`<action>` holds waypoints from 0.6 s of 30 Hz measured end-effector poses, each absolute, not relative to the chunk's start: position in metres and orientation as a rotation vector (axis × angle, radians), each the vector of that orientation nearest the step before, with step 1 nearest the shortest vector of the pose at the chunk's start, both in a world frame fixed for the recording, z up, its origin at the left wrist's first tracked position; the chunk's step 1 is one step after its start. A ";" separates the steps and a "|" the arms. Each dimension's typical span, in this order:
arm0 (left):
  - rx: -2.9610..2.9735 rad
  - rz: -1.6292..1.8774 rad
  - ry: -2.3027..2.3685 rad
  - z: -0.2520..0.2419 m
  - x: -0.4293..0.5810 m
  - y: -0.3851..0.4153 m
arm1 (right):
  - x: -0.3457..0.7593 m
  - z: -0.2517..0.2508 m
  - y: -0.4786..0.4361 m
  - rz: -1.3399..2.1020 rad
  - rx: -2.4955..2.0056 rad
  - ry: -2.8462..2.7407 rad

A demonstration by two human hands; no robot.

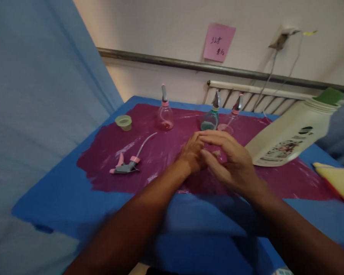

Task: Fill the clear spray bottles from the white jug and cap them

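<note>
My left hand (pixel 191 154) is at the middle of the table with its fingers curled and largely hidden behind my right hand. Beneath it is a shiny, dark red patch; what it grips, if anything, is concealed. My right hand (pixel 235 162) overlaps it from the right, thumb and fingers curved and apart. A detached spray head (pixel 127 166), grey and pink with a thin tube, lies to the left. Behind the hands stand a teal spray bottle (pixel 209 120) and a clear pink-collared spray bottle (pixel 226 128). Another pink-collared spray bottle (pixel 165 117) stands farther left.
A large cream jug (pixel 289 139) with a green top leans at the right. Near the left edge sits a small pale green cup (pixel 124 122). Maroon sheeting (pixel 103 168) covers the blue table (pixel 54 202). A yellow cloth-like item (pixel 336 179) lies far right. A metal rail (pixel 160 59) crosses the wall.
</note>
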State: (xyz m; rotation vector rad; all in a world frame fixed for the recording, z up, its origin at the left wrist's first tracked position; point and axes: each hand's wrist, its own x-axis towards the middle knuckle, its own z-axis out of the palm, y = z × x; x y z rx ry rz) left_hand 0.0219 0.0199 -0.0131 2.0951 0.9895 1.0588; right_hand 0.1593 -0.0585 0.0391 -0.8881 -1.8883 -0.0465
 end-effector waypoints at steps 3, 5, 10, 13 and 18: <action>2.156 0.939 0.938 -0.013 0.018 0.028 | 0.215 0.032 -0.078 -0.164 -1.041 -1.677; 2.160 0.892 0.968 -0.011 0.017 0.029 | 0.255 0.029 -0.087 -0.245 -1.138 -1.474; 2.098 0.897 1.009 -0.008 0.020 0.028 | 0.367 0.020 -0.086 -0.448 -1.096 -0.951; 2.064 0.856 1.054 -0.005 0.020 0.028 | 0.424 0.003 -0.068 -0.361 -1.161 -0.765; 2.094 0.806 1.076 -0.003 0.019 0.032 | 0.453 -0.026 -0.042 -0.142 -1.287 -0.784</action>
